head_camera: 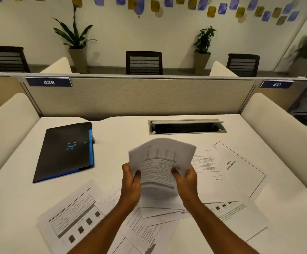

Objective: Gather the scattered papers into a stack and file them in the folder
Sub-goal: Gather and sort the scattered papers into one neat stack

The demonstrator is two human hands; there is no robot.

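I hold a small bundle of printed papers above the middle of the white desk, tilted up toward me. My left hand grips its left edge and my right hand grips its lower right edge. Several loose sheets lie flat on the desk: one with tables and small pictures at the near left, others under my forearms, one at the near right, and two to the right. A black folder with blue edging lies shut at the far left.
A recessed cable tray with an open lid sits in the desk's far right part. A beige partition closes off the back. Cream side dividers flank the desk on the left and right.
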